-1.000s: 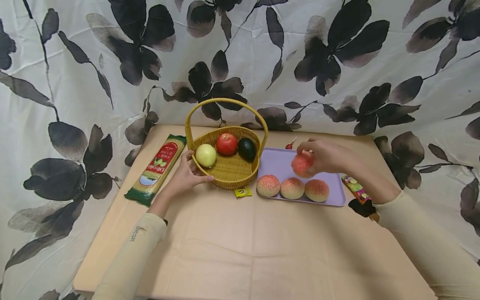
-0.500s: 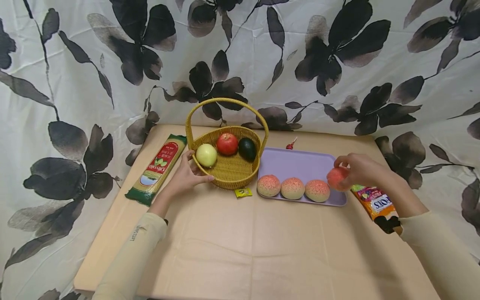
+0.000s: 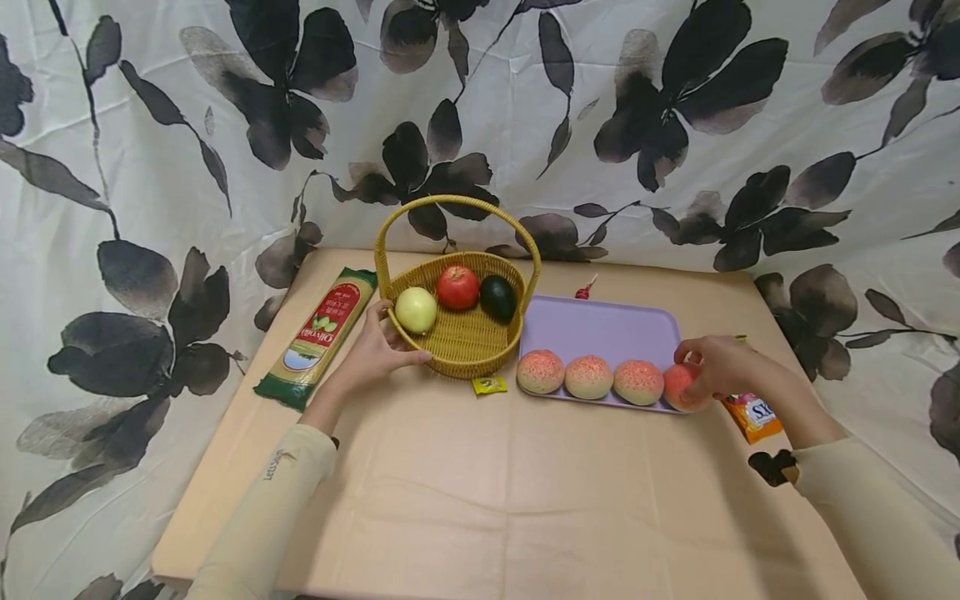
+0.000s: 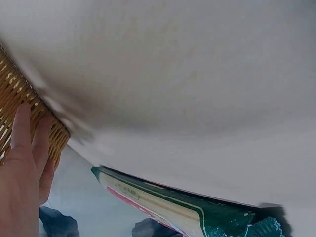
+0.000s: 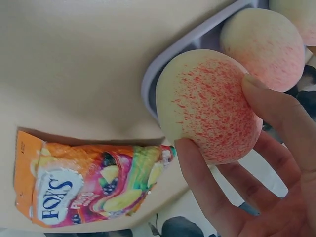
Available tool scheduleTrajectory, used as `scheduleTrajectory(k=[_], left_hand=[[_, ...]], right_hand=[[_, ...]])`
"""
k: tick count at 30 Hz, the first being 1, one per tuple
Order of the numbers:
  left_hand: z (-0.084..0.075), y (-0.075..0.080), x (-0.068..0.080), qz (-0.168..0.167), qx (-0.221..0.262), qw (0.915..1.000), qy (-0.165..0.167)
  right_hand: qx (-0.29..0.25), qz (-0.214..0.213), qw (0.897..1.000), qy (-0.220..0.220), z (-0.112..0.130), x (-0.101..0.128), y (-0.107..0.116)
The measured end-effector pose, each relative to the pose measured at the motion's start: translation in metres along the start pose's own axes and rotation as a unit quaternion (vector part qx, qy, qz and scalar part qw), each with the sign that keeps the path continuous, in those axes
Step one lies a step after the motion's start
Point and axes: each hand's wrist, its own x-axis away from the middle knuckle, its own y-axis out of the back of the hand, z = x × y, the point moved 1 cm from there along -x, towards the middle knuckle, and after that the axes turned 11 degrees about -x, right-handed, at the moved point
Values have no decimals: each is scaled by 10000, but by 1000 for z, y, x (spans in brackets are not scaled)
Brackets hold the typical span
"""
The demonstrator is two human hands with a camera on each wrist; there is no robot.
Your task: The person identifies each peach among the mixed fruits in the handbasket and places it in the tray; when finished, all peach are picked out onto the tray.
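Note:
In the head view my right hand [image 3: 716,367] pinches a peach [image 3: 678,387] between thumb and fingers, low at the right front corner of the lilac tray [image 3: 600,321]. The right wrist view shows this peach as cream-coloured with red speckles. Three similar peaches [image 3: 588,377] stand in a row beside it along the tray's front. My left hand [image 3: 378,346] rests against the left side of a yellow wicker basket [image 3: 468,354], fingers straight on the wall, thumb by the front rim. Inside lie a pale green fruit [image 3: 416,310], a red fruit [image 3: 457,287] and an avocado [image 3: 498,298].
A green and red pasta packet [image 3: 318,337] lies left of the basket. A small yellow packet [image 3: 489,385] sits in front of it. Behind the tray is a red-wrapped lollipop [image 3: 585,290]. A FOX'S candy bag [image 5: 94,182] lies right of the tray. Floral cloth [image 3: 517,117] hangs behind the table.
My right hand has carried the peach rightward from above the tray's middle, then lowered it beside the right end of the row. My left hand stays at the basket.

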Motion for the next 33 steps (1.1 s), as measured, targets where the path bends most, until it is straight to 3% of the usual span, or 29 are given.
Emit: scheduleTrajectory(k=[3, 10, 18, 26, 33], left_hand=[[1, -1, -1, 4, 50, 10000, -10], [32, -3, -18, -98, -122, 9998, -85], [34, -4, -20, -125, -113, 9997, -148], [34, -5, -20, -158, -142, 9995, -235], [34, -5, -20, -182, -233, 9994, -182]], right_hand=[[-83, 57, 9999, -18, -2, 0, -2], [-89, 58, 9999, 36, 0, -3, -5], [-66, 95, 9999, 11, 2, -8, -7], [459, -74, 9985, 273, 2, -9, -7], [453, -150, 9985, 287, -1, -9, -11]])
